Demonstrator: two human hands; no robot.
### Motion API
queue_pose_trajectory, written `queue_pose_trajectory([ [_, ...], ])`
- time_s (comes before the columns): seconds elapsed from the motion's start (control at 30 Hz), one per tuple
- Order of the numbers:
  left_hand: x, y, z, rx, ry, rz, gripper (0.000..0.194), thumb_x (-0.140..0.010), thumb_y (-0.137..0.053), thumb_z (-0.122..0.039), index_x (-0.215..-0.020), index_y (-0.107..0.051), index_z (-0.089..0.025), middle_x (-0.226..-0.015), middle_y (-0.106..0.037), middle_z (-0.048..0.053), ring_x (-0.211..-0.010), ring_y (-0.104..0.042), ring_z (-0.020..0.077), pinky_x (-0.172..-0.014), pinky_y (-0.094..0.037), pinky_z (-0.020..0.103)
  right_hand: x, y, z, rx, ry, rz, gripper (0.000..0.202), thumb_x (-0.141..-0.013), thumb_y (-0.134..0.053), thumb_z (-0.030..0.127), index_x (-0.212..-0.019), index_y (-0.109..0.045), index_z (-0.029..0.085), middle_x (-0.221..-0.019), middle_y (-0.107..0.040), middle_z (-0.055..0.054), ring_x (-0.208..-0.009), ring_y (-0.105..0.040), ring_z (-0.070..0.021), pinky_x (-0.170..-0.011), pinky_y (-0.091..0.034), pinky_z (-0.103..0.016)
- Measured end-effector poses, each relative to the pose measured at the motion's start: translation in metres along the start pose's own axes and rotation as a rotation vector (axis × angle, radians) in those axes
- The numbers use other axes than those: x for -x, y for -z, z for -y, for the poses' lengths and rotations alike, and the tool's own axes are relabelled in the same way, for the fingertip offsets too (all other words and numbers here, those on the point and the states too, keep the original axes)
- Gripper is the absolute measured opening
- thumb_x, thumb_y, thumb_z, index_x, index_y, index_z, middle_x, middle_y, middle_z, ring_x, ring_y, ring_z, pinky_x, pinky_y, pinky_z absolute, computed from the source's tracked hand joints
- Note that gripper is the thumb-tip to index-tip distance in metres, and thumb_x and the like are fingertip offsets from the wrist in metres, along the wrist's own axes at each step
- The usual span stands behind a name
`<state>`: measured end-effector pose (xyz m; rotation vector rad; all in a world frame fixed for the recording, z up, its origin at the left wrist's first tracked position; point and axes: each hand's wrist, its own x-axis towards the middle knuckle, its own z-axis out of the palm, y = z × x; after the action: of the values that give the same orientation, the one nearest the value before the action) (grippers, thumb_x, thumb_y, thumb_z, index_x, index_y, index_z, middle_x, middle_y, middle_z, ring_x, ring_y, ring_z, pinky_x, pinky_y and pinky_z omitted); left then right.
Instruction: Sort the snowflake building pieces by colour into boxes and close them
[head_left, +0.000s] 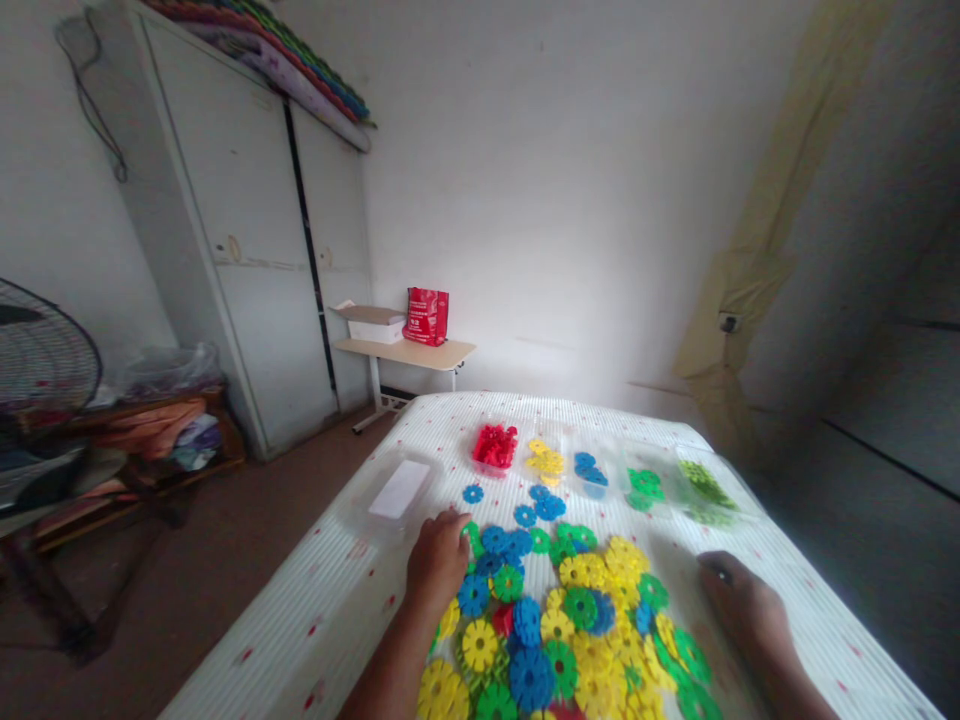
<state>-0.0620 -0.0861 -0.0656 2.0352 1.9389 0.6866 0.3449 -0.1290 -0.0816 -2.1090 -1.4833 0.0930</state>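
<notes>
A large pile of yellow, blue and green flower-shaped plastic discs lies on the table between my hands. At the pile's left edge, my left hand has its fingers bent beside a green disc; whether it holds anything is hidden. My right hand rests right of the pile with curled fingers, and what they hold, if anything, is too small to name. Beyond the pile stand clear containers of red pieces, yellow discs, blue discs, green discs and light green pieces.
A clear tray with a white card sits at the left of the white ribbed tabletop. A small table behind carries a red bag and a box. A fan stands far left, near a cabinet.
</notes>
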Motion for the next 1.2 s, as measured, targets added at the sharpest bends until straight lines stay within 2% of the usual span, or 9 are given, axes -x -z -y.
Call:
queue_pose_trajectory([
  [0.27, 0.0, -0.001, -0.003, -0.094, 0.002, 0.019, 0.036, -0.079, -0.045, -0.013, -0.11, -0.06, -0.023, -0.118, -0.055, 0.005, -0.103, -0.05, 0.0186, -0.092, -0.035, 0.028, 0.0, 0.0, 0.001, 0.006, 0.015, -0.021, 0.03, -0.067, -0.039, 0.04, -0.078, -0.061, 0.024, -0.08, -0.069, -0.004, -0.075, -0.063, -0.0229, -0.068, -0.045, -0.029],
  [0.6, -0.001, 0.001, -0.001, -0.049, -0.011, 0.02, 0.034, -0.076, -0.047, -0.011, -0.105, -0.062, -0.022, -0.117, -0.057, 0.006, -0.106, -0.05, 0.0175, -0.093, -0.034, 0.027, 0.004, 0.003, 0.009, 0.023, 0.0, -0.016, 0.032, -0.068, -0.038, 0.039, -0.081, -0.062, 0.022, -0.082, -0.069, -0.006, -0.076, -0.063, -0.0221, -0.068, -0.045, -0.028],
  [0.7, -0.001, 0.004, -0.003, -0.015, -0.013, 0.006, 0.033, -0.076, -0.046, -0.009, -0.101, -0.062, -0.02, -0.112, -0.06, 0.006, -0.105, -0.051, 0.0161, -0.091, -0.035, 0.025, 0.004, 0.003, 0.008, 0.016, 0.013, -0.023, 0.032, -0.068, -0.038, 0.038, -0.08, -0.062, 0.021, -0.083, -0.069, -0.005, -0.076, -0.062, -0.0217, -0.068, -0.045, -0.028],
  [0.8, 0.006, 0.015, -0.011, 0.023, -0.042, 0.003, 0.027, -0.075, -0.045, -0.008, -0.088, -0.065, -0.02, -0.097, -0.065, 0.003, -0.095, -0.056, 0.0136, -0.085, -0.038, 0.022, 0.003, 0.003, 0.007, 0.005, 0.007, -0.025, 0.032, -0.067, -0.039, 0.038, -0.08, -0.062, 0.021, -0.082, -0.069, -0.005, -0.075, -0.062, -0.0212, -0.068, -0.045, -0.027],
  [0.87, 0.015, 0.024, -0.018, 0.097, -0.13, 0.068, 0.021, -0.073, -0.048, -0.012, -0.08, -0.066, -0.02, -0.087, -0.066, 0.0, -0.085, -0.058, 0.0118, -0.077, -0.04, 0.02, 0.003, 0.003, 0.007, 0.004, 0.001, -0.015, 0.032, -0.067, -0.039, 0.038, -0.08, -0.062, 0.021, -0.081, -0.069, -0.005, -0.075, -0.063, -0.0208, -0.068, -0.045, -0.027],
  [0.97, 0.031, 0.033, -0.028, 0.199, -0.277, 0.331, 0.016, -0.066, -0.059, -0.023, -0.08, -0.066, -0.021, -0.076, -0.065, -0.004, -0.07, -0.058, 0.0112, -0.06, -0.04, 0.018, 0.003, 0.003, 0.007, 0.0, 0.005, -0.013, 0.031, -0.067, -0.04, 0.039, -0.079, -0.062, 0.021, -0.081, -0.069, -0.005, -0.075, -0.063, -0.0204, -0.068, -0.045, -0.026],
  [1.03, 0.039, 0.032, -0.032, 0.128, -0.315, 0.437, 0.023, -0.057, -0.066, -0.028, -0.079, -0.066, -0.022, -0.072, -0.063, -0.005, -0.065, -0.055, 0.0116, -0.054, -0.036, 0.019, 0.003, 0.003, 0.007, -0.008, 0.013, -0.019, 0.03, -0.067, -0.04, 0.038, -0.079, -0.062, 0.021, -0.081, -0.069, -0.005, -0.075, -0.063, -0.0203, -0.068, -0.045, -0.026],
  [1.1, 0.044, 0.028, -0.036, 0.002, -0.321, 0.418, 0.025, -0.051, -0.069, -0.028, -0.075, -0.065, -0.024, -0.071, -0.061, -0.005, -0.064, -0.053, 0.0122, -0.053, -0.033, 0.019, 0.003, 0.003, 0.007, -0.012, 0.014, -0.022, 0.03, -0.067, -0.04, 0.038, -0.08, -0.061, 0.021, -0.08, -0.069, -0.004, -0.075, -0.063, -0.0204, -0.068, -0.045, -0.026],
  [1.2, 0.045, 0.022, -0.041, -0.103, -0.305, 0.354, 0.014, -0.056, -0.064, -0.023, -0.07, -0.064, -0.023, -0.07, -0.062, -0.004, -0.066, -0.054, 0.0132, -0.056, -0.032, 0.02, 0.003, 0.001, 0.006, -0.007, 0.002, -0.026, 0.028, -0.067, -0.04, 0.037, -0.079, -0.062, 0.022, -0.08, -0.069, -0.003, -0.075, -0.063, -0.0202, -0.067, -0.045, -0.026],
])
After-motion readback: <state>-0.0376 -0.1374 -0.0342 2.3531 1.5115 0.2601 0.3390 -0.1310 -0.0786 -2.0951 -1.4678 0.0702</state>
